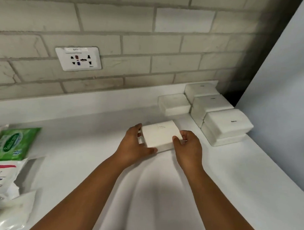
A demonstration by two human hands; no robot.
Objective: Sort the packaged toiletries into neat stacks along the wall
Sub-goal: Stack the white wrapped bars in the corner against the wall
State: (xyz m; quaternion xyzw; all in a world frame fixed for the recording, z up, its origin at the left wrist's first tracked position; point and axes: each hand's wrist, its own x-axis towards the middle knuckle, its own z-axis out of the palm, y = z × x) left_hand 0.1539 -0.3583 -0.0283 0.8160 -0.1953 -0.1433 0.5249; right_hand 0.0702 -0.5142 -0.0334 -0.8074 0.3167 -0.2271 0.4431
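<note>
A white packet (159,136) sits mid-worktop, gripped at both short ends: the left hand (135,145) curls around its left end, the right hand (188,149) pinches its right end, thumb on top. Its long axis runs left to right. The stacked white packets (225,126) fill the worktop's back right corner against the wall (134,33), nearer the right hand. Loose pouches (12,142) lie at the left edge.

Packs on the surface (233,173), against the wall (134,33)

Stacked packs (217,111) sit in the far right corner; one pack (159,136) lies mid-surface between both hands; pouches (8,156) lie at the left edge, a socket (78,58) above.
</note>
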